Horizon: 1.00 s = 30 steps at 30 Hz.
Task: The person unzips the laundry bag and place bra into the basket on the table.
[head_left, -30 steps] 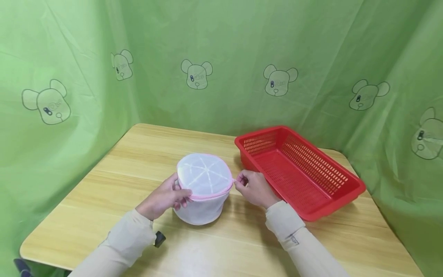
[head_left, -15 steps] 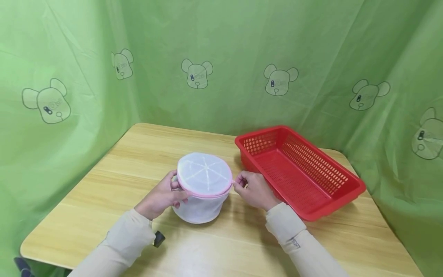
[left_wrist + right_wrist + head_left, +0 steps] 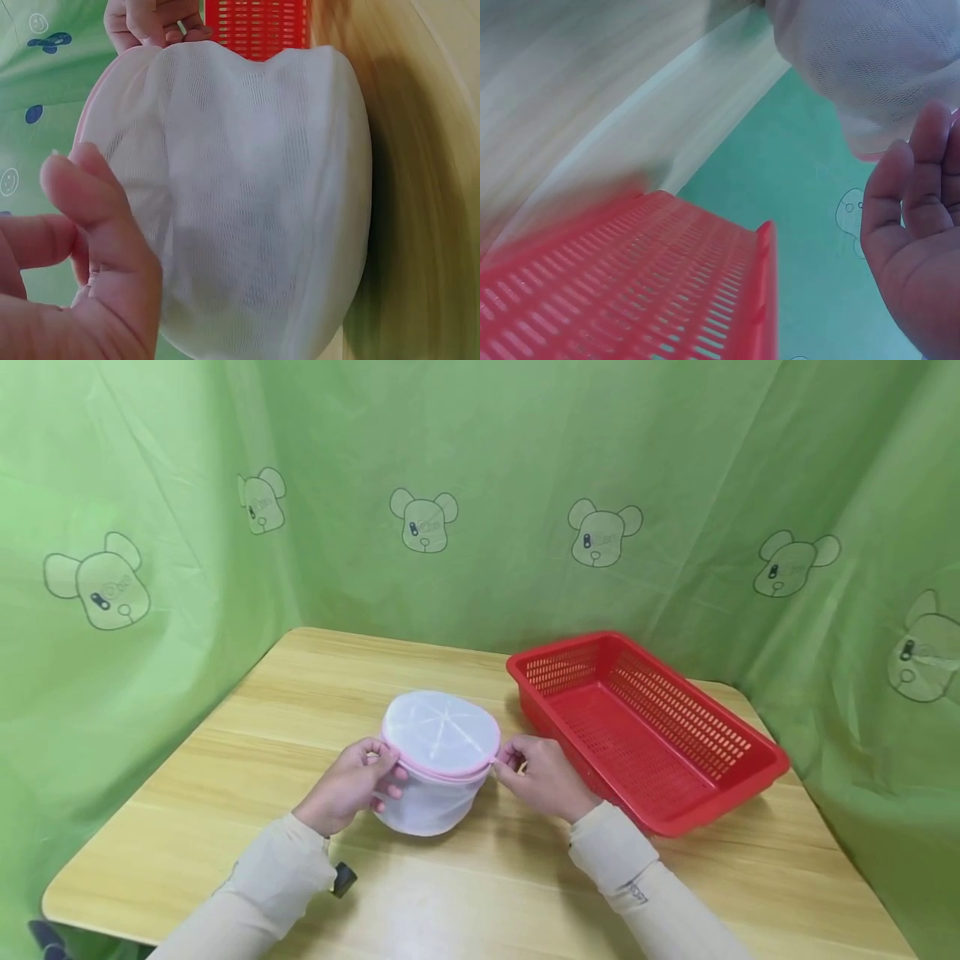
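Head view: the left hand (image 3: pixel 347 787) pinches the pink rim (image 3: pixel 442 773) of a white mesh bag (image 3: pixel 427 806) between thumb and finger, and the right hand (image 3: pixel 547 777) pinches at the rim's right side, perhaps on a zip tab, though it is too small to be sure. The bag is at the table (image 3: pixel 255 760), its soft wall (image 3: pixel 247 165) creased, so a hard pull could bunch the mesh or slip the grip. Beside it, the red basket (image 3: pixel 558 710) could block any wide swing of the right hand
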Tool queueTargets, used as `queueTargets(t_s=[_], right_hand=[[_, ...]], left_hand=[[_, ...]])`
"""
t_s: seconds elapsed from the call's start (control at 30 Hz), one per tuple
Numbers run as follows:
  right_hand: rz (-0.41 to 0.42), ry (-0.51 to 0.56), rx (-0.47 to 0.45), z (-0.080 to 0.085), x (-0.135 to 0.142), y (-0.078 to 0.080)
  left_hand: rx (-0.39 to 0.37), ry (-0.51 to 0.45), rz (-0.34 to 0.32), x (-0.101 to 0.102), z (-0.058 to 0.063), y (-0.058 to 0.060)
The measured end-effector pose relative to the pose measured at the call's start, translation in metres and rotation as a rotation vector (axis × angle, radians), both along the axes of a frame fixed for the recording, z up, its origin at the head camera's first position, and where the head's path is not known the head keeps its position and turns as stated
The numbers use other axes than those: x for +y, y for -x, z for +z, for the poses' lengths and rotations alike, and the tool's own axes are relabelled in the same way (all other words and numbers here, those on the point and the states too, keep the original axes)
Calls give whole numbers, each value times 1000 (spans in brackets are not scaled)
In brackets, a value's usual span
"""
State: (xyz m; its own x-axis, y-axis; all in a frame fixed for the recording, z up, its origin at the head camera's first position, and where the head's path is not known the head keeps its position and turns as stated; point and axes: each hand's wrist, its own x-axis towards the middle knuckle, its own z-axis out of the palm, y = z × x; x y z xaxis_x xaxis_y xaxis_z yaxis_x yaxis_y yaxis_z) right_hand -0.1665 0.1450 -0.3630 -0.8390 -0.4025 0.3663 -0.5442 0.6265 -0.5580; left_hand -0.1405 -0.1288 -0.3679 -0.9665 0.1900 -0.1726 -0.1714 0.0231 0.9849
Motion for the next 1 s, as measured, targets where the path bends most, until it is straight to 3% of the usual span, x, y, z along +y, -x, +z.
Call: queueTargets(t_s=[0.33, 0.63, 1.0], right_hand=[[33, -32, -3, 0, -9, -7], [85, -39, 40, 4, -17, -11], [136, 4, 20, 4, -27, -14]], left_hand=[[-24, -38, 12, 2, 0, -3], [2, -100, -71, 13, 3, -5], [3, -54, 12, 27, 5, -5]])
